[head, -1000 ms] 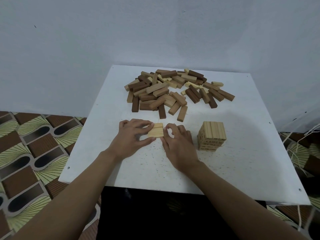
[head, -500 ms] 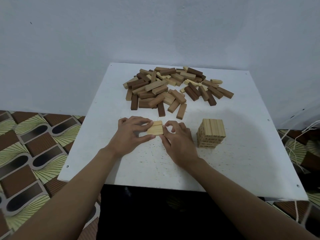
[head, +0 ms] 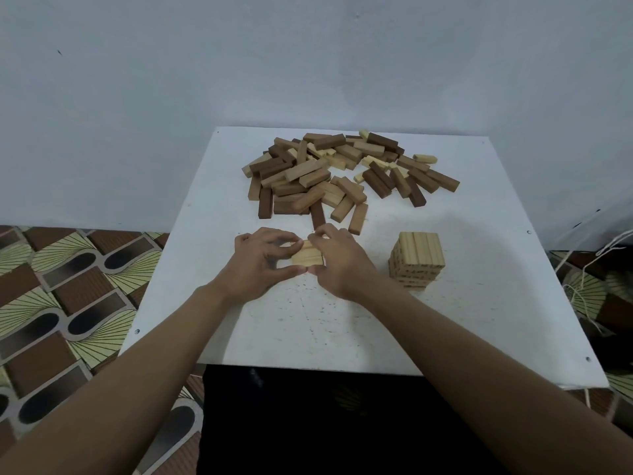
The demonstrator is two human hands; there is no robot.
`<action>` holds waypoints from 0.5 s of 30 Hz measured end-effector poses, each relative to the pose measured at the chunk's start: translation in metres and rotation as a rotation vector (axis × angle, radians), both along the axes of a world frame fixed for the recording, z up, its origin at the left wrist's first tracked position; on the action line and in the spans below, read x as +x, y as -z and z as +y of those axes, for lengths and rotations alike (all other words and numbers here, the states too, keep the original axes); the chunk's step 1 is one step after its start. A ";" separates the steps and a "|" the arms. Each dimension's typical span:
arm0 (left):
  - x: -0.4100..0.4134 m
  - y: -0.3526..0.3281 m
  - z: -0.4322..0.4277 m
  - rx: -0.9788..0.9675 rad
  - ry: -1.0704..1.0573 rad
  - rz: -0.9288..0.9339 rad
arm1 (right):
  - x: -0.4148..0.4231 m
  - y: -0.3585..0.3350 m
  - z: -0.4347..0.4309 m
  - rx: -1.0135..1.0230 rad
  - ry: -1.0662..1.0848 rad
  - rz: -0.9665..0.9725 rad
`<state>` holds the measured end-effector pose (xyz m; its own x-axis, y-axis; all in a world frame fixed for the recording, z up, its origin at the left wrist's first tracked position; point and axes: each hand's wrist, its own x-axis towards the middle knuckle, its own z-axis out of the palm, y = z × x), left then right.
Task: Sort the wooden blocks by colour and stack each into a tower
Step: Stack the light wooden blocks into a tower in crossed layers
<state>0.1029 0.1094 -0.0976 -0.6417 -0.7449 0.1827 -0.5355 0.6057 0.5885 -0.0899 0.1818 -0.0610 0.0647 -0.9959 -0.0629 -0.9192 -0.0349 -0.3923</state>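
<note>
On the white bench, nearest: left grip and right grip, fingers curled, pinch a flat row of pale blocks from opposite sides. To the right, apart from them, stands the pale tower. Farthest: the loose pile of pale, tan and dark blocks

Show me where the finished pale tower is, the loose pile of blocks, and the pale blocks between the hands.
pale tower (head: 420, 244): head view, top face.
block pile (head: 308, 170): head view, a tan block near its middle.
row of pale blocks (head: 307, 258): head view, its uncovered top.
</note>
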 end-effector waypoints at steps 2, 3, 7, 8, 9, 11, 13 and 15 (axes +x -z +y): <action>0.000 -0.002 -0.002 -0.029 0.012 -0.025 | 0.000 -0.004 -0.003 0.004 -0.029 0.015; -0.001 -0.004 -0.003 -0.043 0.016 -0.033 | 0.000 -0.005 -0.004 0.005 -0.043 0.025; -0.007 -0.015 -0.003 -0.028 -0.020 -0.015 | 0.001 -0.010 -0.009 0.024 -0.075 0.081; -0.007 -0.017 -0.002 -0.043 -0.023 -0.027 | 0.002 -0.011 -0.009 0.028 -0.086 0.097; -0.006 -0.017 -0.002 -0.054 -0.022 -0.051 | 0.003 -0.012 -0.009 0.032 -0.098 0.117; -0.005 -0.018 -0.005 -0.042 0.004 -0.095 | 0.007 -0.012 -0.007 0.032 -0.118 0.169; -0.004 -0.019 -0.010 -0.029 0.050 -0.145 | 0.008 -0.012 -0.006 0.021 -0.124 0.206; -0.004 -0.022 -0.013 -0.043 0.070 -0.195 | 0.008 -0.012 -0.005 0.008 -0.128 0.212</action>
